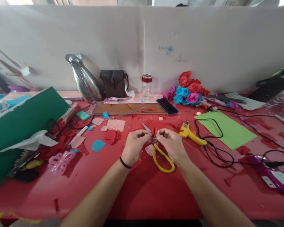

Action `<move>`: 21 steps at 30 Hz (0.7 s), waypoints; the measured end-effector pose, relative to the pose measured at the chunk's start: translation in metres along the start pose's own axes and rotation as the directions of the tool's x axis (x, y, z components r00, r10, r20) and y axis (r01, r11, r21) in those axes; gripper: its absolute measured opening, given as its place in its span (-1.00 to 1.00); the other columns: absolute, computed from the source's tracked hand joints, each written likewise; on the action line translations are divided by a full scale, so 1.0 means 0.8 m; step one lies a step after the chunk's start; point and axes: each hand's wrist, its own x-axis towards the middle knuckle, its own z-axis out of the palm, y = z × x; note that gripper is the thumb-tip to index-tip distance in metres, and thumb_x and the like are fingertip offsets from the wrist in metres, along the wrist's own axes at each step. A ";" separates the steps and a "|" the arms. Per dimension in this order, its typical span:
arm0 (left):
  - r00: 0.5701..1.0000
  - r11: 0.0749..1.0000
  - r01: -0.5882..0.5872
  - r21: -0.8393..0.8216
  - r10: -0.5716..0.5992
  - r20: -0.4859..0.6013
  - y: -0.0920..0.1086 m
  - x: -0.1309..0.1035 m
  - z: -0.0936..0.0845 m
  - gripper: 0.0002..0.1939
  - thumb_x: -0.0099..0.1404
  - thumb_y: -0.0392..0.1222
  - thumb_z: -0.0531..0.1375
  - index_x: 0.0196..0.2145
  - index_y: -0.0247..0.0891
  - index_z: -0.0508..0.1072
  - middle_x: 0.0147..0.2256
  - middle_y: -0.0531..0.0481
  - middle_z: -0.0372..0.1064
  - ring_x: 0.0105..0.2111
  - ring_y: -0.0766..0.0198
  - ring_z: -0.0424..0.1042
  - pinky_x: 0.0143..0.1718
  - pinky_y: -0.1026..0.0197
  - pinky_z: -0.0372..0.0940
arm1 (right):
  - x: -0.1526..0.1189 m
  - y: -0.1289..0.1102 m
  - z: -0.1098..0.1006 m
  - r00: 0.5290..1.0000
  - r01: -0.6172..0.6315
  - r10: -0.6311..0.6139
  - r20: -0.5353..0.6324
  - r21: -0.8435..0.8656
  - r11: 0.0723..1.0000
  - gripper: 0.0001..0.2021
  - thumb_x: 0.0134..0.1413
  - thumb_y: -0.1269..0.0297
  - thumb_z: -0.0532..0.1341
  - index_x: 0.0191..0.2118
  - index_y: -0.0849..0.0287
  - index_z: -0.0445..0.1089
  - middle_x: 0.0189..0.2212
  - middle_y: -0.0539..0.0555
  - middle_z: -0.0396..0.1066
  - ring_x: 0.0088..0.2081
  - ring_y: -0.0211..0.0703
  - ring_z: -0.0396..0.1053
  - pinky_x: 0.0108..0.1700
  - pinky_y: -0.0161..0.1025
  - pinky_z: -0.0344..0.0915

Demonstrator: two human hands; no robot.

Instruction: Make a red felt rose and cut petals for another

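Observation:
A small piece of folded red paper is pinched between the fingertips of both hands, above the middle of the table. My left hand grips its left side, and a dark band circles that wrist. On the other side, my right hand has thumb and forefinger closed on it. Yellow-handled scissors lie on the table under the hands; their blade tip shows behind the left fingers. Cut red paper pieces and a blue paper piece lie to the left. A yellow glue gun rests right of my right hand.
Paper flowers, a phone, a glass jar, a dark bag and a steel jug line the back. Green paper, black cords and a purple power strip are right. A green board stands left.

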 end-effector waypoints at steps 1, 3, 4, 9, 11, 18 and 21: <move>1.000 1.000 -0.012 0.022 0.012 -0.004 0.000 0.000 0.000 -0.89 -0.04 -0.21 0.31 -0.57 -0.32 0.51 -0.54 0.00 0.43 -0.50 0.35 0.38 -0.36 0.29 0.33 | 0.000 0.000 0.000 1.000 0.004 -0.004 -0.004 -0.005 1.000 -0.82 -0.30 0.19 0.32 -0.54 0.14 0.37 -0.60 -0.03 0.41 -0.52 -0.22 0.35 -0.44 -0.28 0.31; 0.999 0.995 -0.045 0.084 0.046 -0.009 0.000 0.000 0.000 -0.93 -0.03 -0.25 0.30 -0.57 -0.31 0.53 -0.53 -0.01 0.45 -0.49 0.33 0.38 -0.36 0.29 0.33 | 0.000 0.001 0.000 1.000 0.020 -0.021 -0.009 -0.038 0.999 -0.81 -0.30 0.19 0.34 -0.53 0.15 0.37 -0.60 -0.03 0.40 -0.53 -0.23 0.34 -0.46 -0.30 0.29; 0.998 0.993 -0.057 0.105 0.058 -0.010 0.000 0.001 0.000 -0.94 -0.03 -0.26 0.29 -0.56 -0.31 0.54 -0.52 -0.01 0.46 -0.48 0.33 0.39 -0.36 0.29 0.33 | 0.000 0.001 0.000 1.000 0.025 -0.026 -0.011 -0.050 0.998 -0.81 -0.31 0.20 0.34 -0.53 0.15 0.37 -0.60 -0.03 0.40 -0.53 -0.23 0.34 -0.46 -0.30 0.29; 1.000 1.000 0.006 -0.006 -0.006 -0.007 -0.002 0.002 -0.002 -0.90 -0.04 -0.22 0.31 -0.57 -0.32 0.52 -0.54 -0.01 0.45 -0.50 0.35 0.38 -0.37 0.28 0.32 | 0.001 0.004 -0.002 1.000 0.000 -0.001 0.026 0.028 1.000 -0.86 -0.26 0.22 0.31 -0.53 0.14 0.38 -0.60 -0.04 0.40 -0.53 -0.23 0.35 -0.43 -0.29 0.30; 1.000 0.999 0.023 -0.026 -0.023 -0.001 -0.002 0.002 -0.003 -0.89 -0.04 -0.21 0.31 -0.57 -0.32 0.52 -0.54 -0.01 0.45 -0.51 0.36 0.37 -0.38 0.29 0.31 | 0.001 0.003 -0.002 0.999 -0.002 0.001 0.032 0.040 0.999 -0.86 -0.26 0.22 0.31 -0.53 0.14 0.37 -0.62 -0.06 0.38 -0.54 -0.25 0.33 -0.44 -0.30 0.29; 0.999 0.996 -0.034 0.088 0.036 -0.013 0.000 0.001 -0.002 -0.93 -0.03 -0.25 0.30 -0.55 -0.30 0.53 -0.52 -0.01 0.46 -0.48 0.33 0.39 -0.35 0.28 0.31 | -0.001 0.001 -0.001 1.000 -0.011 0.010 0.028 0.017 1.000 -0.86 -0.27 0.27 0.32 -0.55 0.14 0.34 -0.64 -0.08 0.37 -0.55 -0.25 0.34 -0.46 -0.31 0.29; 0.999 0.997 0.035 -0.065 -0.036 -0.008 0.000 0.002 -0.003 -0.87 -0.05 -0.20 0.32 -0.54 -0.31 0.50 -0.52 -0.01 0.45 -0.51 0.35 0.40 -0.35 0.26 0.33 | 0.001 0.004 -0.003 0.998 -0.037 0.032 0.055 0.105 0.994 -0.86 -0.24 0.25 0.31 -0.55 0.14 0.34 -0.65 -0.08 0.38 -0.56 -0.25 0.34 -0.45 -0.31 0.29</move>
